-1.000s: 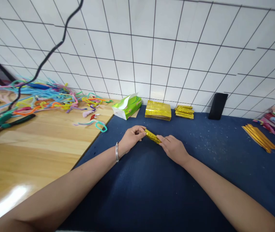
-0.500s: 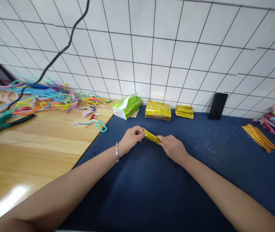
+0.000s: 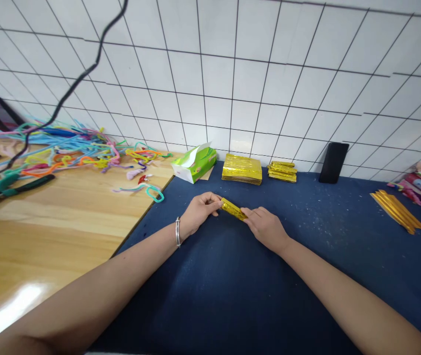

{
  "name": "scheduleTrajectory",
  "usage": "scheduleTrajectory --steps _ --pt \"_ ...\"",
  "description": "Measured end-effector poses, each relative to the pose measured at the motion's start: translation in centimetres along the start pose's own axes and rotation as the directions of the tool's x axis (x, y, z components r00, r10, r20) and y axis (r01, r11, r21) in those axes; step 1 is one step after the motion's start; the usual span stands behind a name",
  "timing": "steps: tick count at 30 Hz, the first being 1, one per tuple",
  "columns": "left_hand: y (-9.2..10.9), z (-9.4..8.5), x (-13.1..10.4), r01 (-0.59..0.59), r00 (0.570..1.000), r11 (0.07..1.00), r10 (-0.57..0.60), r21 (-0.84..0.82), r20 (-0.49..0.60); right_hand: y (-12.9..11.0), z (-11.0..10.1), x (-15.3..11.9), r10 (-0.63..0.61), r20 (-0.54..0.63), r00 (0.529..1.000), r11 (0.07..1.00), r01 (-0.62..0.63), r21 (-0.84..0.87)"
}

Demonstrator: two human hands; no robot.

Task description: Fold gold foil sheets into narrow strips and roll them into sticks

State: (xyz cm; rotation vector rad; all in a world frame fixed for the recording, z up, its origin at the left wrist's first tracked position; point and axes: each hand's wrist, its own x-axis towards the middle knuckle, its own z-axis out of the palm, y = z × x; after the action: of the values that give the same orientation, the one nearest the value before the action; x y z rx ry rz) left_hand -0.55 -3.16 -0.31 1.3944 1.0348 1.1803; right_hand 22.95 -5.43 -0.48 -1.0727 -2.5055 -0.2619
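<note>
A narrow folded strip of shiny gold foil paper (image 3: 233,209) slants between my two hands, low over the dark blue mat. My left hand (image 3: 203,212), with a silver bangle at its wrist, pinches the strip's upper left end. At the lower right end, the fingers of my right hand (image 3: 265,226) are closed on the strip; the fingertips partly cover it. Behind them, against the wall, lies a stack of flat gold foil sheets (image 3: 242,169). Beside that is a smaller pile of folded gold strips (image 3: 282,171).
A green tissue box (image 3: 199,165) and a black phone (image 3: 333,162) stand by the tiled wall. Orange-gold folded strips (image 3: 399,211) lie on the right. Colourful pipe cleaners (image 3: 73,148) and green-handled pliers (image 3: 14,187) cover the wooden table's far left. A black cable (image 3: 80,79) hangs across.
My left hand has shifted very slightly at the strip's end, while my right hand stays in place. The hanging black cable has swung a little to the left.
</note>
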Motion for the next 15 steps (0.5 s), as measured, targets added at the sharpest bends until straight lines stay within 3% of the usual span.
scheduleTrajectory --steps 15 --pt "0.0 -0.4 0.3 0.019 0.999 1.0 -0.021 0.022 0.051 -0.04 -0.03 -0.05 -0.025 -0.018 1.0 1.0 0.025 0.013"
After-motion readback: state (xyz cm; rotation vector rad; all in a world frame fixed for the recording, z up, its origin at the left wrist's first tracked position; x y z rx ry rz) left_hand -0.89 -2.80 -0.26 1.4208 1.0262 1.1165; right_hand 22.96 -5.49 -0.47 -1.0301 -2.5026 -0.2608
